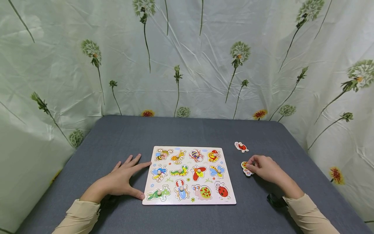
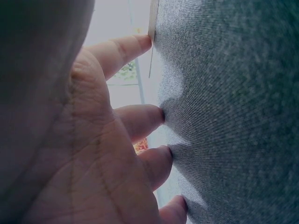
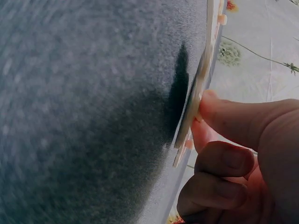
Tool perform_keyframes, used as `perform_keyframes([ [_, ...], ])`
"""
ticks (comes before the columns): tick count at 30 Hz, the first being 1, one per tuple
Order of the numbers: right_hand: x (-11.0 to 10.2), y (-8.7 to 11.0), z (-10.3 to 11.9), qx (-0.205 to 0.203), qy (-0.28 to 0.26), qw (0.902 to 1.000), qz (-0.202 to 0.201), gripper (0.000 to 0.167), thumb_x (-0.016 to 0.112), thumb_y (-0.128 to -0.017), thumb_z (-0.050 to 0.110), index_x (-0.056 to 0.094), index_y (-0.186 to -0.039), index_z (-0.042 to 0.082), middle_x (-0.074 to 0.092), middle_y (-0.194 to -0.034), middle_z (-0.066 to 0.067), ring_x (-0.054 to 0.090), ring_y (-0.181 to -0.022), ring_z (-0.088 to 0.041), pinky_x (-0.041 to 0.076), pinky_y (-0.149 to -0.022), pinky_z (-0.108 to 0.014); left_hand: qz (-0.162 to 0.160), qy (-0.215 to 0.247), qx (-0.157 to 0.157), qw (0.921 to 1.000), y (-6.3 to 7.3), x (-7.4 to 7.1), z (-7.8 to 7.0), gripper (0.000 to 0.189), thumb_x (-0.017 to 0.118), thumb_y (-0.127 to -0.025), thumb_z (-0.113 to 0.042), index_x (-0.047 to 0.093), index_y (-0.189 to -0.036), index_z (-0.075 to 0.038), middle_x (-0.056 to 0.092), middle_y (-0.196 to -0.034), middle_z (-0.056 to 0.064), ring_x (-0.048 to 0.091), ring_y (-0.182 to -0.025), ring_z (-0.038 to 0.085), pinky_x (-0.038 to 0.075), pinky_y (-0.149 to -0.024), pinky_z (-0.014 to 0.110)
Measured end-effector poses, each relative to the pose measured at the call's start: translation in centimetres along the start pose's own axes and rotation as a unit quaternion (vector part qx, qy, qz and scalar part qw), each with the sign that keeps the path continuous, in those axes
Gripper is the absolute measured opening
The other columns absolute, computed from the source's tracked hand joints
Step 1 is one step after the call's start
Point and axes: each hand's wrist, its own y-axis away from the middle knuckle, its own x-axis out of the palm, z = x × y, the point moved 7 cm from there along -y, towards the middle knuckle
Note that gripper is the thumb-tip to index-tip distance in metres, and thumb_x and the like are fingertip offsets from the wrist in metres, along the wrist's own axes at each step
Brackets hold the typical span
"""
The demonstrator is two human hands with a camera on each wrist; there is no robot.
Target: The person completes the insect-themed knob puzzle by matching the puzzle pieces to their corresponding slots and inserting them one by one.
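A wooden peg puzzle board point(image 1: 172, 203) with insect pictures lies flat on the table. My left hand point(image 1: 122, 178) is beside it with fingers spread, the thumb and index finger against its left edge. In the left wrist view, the other fingers point(image 2: 140, 122) press on the cloth. Right of the board, my right hand point(image 1: 267, 169) pinches a snail puzzle piece point(image 1: 247, 172) between thumb and finger. The right wrist view shows this piece point(image 3: 194, 105) tilted, with a dark shadow under it. A ladybug piece point(image 1: 241, 147) lies farther back.
Knobbed pieces fill most of the board. The snail recess point(image 1: 202, 192) and ladybug recess point(image 1: 222, 190) at its front right show printed pictures without knobs. Dark grey cloth point(image 1: 187, 130) covers the table, and a flowered curtain point(image 1: 187, 58) hangs behind.
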Motion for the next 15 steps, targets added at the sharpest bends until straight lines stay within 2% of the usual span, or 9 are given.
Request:
perform_keyframes([
  [6, 0.06, -0.05, 0.12, 0.001, 0.0, 1.0, -0.004, 0.018, 0.079, -0.098, 0.027, 0.073, -0.089, 0.012, 0.05, -0.062, 0.007, 0.042, -0.055, -0.007, 0.031, -0.053, -0.026, 0.0, 0.001, 0.0, 1.0, 0.0, 0.01, 0.0, 0.12, 0.095, -0.064, -0.069, 0.043, -0.166, -0.033, 0.02, -0.177, 0.027, 0.01, -0.161, 0.062, 0.009, -0.118, 0.088],
  [11, 0.01, -0.06, 0.18, 0.001, -0.003, 1.0, 0.003, 0.018, 0.079, -0.097, 0.027, 0.074, -0.088, 0.013, 0.049, -0.061, 0.008, 0.042, -0.054, -0.006, 0.032, -0.053, -0.025, 0.0, 0.0, -0.001, 1.0, 0.0, 0.0, -0.01, 0.12, 0.095, -0.064, -0.069, 0.043, -0.166, -0.033, 0.02, -0.177, 0.027, 0.01, -0.161, 0.062, 0.009, -0.118, 0.088],
  [15, -0.23, -0.08, 0.13, -0.024, -0.017, 0.9995, 0.011, 0.013, 0.079, -0.097, 0.022, 0.076, -0.093, 0.01, 0.049, -0.063, 0.008, 0.039, -0.055, -0.004, 0.032, -0.054, -0.025, 0.001, -0.001, -0.001, 1.0, -0.01, 0.01, -0.05, 0.12, 0.095, -0.064, -0.069, 0.043, -0.166, -0.032, 0.02, -0.177, 0.027, 0.01, -0.161, 0.062, 0.01, -0.118, 0.088],
])
